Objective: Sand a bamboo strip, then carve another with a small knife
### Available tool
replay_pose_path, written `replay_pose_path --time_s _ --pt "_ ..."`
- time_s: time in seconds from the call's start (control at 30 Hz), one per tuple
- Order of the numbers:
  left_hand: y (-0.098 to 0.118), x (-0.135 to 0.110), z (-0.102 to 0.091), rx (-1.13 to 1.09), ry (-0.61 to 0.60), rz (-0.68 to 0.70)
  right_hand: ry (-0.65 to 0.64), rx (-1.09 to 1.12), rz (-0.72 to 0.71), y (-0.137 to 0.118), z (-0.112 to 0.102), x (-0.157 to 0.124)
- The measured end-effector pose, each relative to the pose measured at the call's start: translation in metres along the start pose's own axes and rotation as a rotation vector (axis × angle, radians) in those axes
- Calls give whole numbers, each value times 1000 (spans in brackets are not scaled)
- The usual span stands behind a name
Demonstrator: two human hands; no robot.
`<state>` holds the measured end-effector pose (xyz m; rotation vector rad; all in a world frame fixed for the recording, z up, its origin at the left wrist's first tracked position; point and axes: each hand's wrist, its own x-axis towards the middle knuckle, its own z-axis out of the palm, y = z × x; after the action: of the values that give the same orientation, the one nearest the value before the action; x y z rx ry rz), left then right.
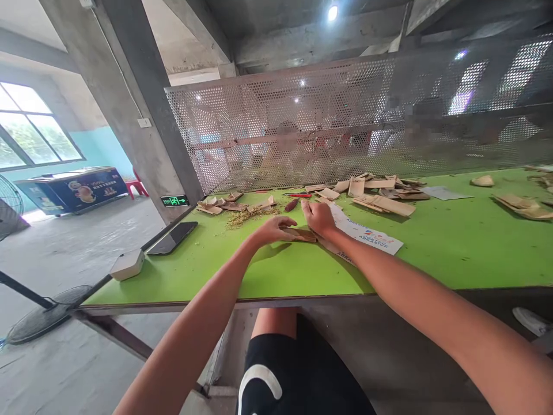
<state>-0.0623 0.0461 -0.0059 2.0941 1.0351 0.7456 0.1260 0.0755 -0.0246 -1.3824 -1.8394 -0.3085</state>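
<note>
On the green tabletop lies a flat brown piece of bamboo (302, 235), low between my two hands. My left hand (276, 229) grips its left end, with thumb and fingers curved around it. Closed over the right end is my right hand (319, 219); whatever its fingers hold is hidden. A tool with a dark red handle (291, 204) rests just beyond my hands. Behind that is a slim red tool (299, 195). A white sheet of abrasive paper (375, 237), printed in blue and orange, extends from under my right hand and forearm.
Curved bamboo pieces (384, 202) are heaped at the back, with others (525, 206) to the right. Shavings (248, 218) lie left of centre. A black phone (173, 238) and a white box (128, 265) sit by the left edge. A perforated metal screen (280, 132) borders the far side.
</note>
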Motion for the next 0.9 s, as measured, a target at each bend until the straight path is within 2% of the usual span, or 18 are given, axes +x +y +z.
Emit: replay_pose_path --time_s 0.13,0.3,0.5,0.73,0.9 --pt "-4 3 8 285 7 40 -63 13 -17 -7 5 -4" --pt "-4 1 12 477 -3 46 3 89 22 -10 3 -3" --pt "0 -2 17 501 68 24 65 269 55 -13 -2 1" --pt "4 0 17 475 155 54 -51 469 121 -21 -13 3" --pt "4 2 17 446 215 55 -138 556 80 -24 -15 5"
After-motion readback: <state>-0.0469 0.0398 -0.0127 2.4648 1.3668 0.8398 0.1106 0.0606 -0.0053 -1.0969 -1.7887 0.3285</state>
